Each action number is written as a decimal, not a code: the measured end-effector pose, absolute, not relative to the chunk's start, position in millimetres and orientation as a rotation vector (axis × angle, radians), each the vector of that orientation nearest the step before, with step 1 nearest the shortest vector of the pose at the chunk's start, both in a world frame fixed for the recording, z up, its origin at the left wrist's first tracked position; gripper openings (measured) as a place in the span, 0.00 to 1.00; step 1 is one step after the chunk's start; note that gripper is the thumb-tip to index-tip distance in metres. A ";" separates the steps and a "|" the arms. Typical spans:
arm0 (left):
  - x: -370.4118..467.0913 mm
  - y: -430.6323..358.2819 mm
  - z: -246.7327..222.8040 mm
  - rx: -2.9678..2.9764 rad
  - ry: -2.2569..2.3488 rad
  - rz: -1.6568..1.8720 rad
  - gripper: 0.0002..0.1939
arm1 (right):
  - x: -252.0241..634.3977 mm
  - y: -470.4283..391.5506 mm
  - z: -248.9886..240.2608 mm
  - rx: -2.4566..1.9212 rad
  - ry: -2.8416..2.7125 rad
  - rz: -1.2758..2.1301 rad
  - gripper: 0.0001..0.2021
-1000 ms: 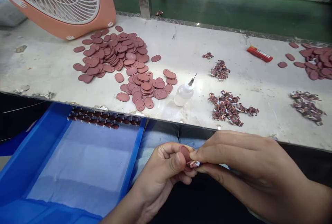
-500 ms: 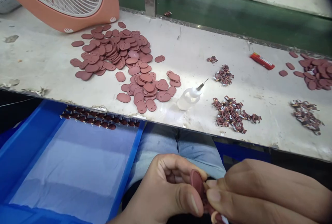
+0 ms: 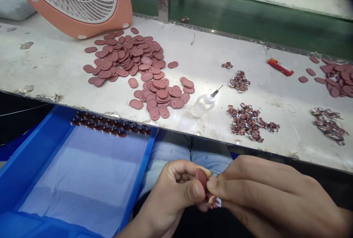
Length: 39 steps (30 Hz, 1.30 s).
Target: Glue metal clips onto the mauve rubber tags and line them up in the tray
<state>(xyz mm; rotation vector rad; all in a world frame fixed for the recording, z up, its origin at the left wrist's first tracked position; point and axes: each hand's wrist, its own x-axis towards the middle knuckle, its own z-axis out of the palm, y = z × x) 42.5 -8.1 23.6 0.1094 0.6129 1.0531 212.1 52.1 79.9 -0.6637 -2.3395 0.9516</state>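
Between the thumb and fingers of my left hand [image 3: 176,190] is a reddish-brown oval base [image 3: 201,177], tilted up on edge. My right hand [image 3: 256,190] pinches a small brown and white figurine [image 3: 214,202] against that base; its fingertips hide much of the figurine. Both hands are close together above my lap. On the bench ahead lie a heap of oval bases [image 3: 124,56] and a smaller heap of them [image 3: 161,96]. Right of these stands a clear bottle [image 3: 202,105] with a needle tip. Small figurines [image 3: 248,122] lie piled beyond my right hand.
A blue tray [image 3: 52,131] at the left holds rows of finished-looking figurines [image 3: 110,125] on a pale sheet. An orange fan [image 3: 107,23] stands at the bench's back left. A red packet [image 3: 280,67] and more oval bases [image 3: 340,78] lie at the right.
Both hands have shifted slightly up and left in view, with the base and figurine still between them. The bench scene has slid a little to the right as the camera turned.
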 end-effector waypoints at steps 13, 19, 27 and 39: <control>36.4 -10.5 5.9 0.088 0.633 1.038 0.20 | 206.1 59.9 83.4 -0.666 -2.399 0.882 0.11; 32.9 -10.4 -1.8 0.062 0.580 1.021 0.19 | 211.5 62.3 78.6 -0.665 -2.352 1.125 0.11; 30.3 -7.2 0.0 0.141 0.560 1.007 0.25 | 207.5 61.0 66.1 -0.605 -2.245 1.334 0.08; 16.9 -26.9 -1.8 0.309 1.276 1.492 0.18 | 161.3 44.4 12.5 -0.574 -2.234 0.351 0.08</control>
